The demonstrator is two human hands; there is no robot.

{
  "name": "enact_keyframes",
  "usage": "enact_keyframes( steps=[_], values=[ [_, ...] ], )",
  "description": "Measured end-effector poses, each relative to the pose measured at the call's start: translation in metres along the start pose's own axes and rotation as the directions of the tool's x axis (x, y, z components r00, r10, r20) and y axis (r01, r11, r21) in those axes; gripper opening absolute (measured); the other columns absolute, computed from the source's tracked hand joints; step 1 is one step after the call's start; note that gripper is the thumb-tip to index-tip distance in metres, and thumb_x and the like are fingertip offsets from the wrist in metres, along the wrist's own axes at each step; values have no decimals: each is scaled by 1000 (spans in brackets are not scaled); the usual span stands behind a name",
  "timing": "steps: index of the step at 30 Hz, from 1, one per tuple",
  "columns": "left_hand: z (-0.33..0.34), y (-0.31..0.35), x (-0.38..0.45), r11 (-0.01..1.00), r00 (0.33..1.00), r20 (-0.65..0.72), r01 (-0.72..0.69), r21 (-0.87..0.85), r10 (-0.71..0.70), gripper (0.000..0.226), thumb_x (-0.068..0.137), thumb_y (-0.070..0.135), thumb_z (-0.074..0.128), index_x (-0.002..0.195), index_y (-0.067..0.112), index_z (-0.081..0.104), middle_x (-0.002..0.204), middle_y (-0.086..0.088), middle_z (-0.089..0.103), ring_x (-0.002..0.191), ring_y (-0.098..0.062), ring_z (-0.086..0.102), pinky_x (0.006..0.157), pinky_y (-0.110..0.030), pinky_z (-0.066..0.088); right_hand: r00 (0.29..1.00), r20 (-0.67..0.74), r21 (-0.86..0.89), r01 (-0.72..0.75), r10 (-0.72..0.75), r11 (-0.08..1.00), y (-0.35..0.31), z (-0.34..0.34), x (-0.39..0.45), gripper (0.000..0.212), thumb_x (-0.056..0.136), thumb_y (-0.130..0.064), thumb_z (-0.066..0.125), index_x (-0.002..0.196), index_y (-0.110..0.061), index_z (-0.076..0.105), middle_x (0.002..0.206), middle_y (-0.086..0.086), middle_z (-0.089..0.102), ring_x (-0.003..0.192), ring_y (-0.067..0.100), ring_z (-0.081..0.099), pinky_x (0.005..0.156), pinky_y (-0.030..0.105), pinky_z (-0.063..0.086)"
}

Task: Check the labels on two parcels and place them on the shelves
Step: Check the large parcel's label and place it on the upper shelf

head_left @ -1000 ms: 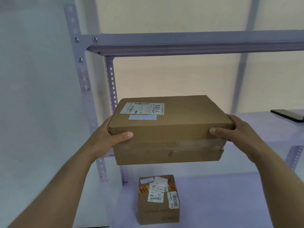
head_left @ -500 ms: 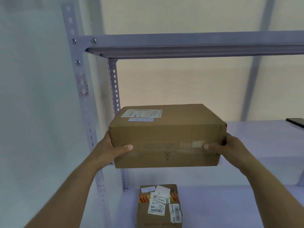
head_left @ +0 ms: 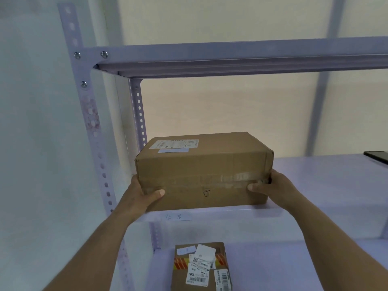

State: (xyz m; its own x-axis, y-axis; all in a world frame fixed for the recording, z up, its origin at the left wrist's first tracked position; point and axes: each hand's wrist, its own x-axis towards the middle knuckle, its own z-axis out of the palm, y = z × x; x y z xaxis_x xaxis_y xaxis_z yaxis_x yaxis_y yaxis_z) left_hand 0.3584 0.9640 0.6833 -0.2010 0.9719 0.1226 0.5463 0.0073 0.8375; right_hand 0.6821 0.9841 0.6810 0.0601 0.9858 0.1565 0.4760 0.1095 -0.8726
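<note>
A large brown cardboard parcel with a white label on its top left sits at the left end of the middle shelf, its front face flush with the shelf's front edge. My left hand grips its lower left corner and my right hand grips its lower right corner. A smaller brown parcel covered with several white barcode labels stands on the shelf below, directly under the large one.
A handwritten tag is stuck on the shelf's front edge under the parcel. A dark flat object lies on the middle shelf at far right. The upper shelf beam runs overhead; a perforated upright stands left.
Both hands carried the large parcel forward and set it down on the middle shelf; its top now looks flatter and the shelf's tag shows beneath it.
</note>
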Motion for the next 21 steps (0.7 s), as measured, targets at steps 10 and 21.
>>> enact_keyframes(
  steps=[10, 21],
  values=[
    [5, 1, 13, 998, 1000, -14, 24, -54, -24, 78, 81, 30, 65, 143, 12, 20, 145, -15, 40, 127, -36, 45, 105, -46, 38, 1000, -16, -29, 9, -10, 1000, 1, 6, 13, 54, 79, -25, 71, 126, -14, 47, 112, 2, 57, 103, 25, 53, 86, 33, 42],
    [7, -2, 20, 999, 1000, -4, 20, -43, -20, 78, 82, 32, 65, 142, 11, 21, 145, -14, 40, 128, -35, 44, 106, -46, 37, 1000, -18, -17, -13, 13, 1000, 1, 7, 19, 53, 78, -22, 72, 125, -13, 49, 113, 2, 58, 101, 22, 52, 85, 32, 41]
  ],
)
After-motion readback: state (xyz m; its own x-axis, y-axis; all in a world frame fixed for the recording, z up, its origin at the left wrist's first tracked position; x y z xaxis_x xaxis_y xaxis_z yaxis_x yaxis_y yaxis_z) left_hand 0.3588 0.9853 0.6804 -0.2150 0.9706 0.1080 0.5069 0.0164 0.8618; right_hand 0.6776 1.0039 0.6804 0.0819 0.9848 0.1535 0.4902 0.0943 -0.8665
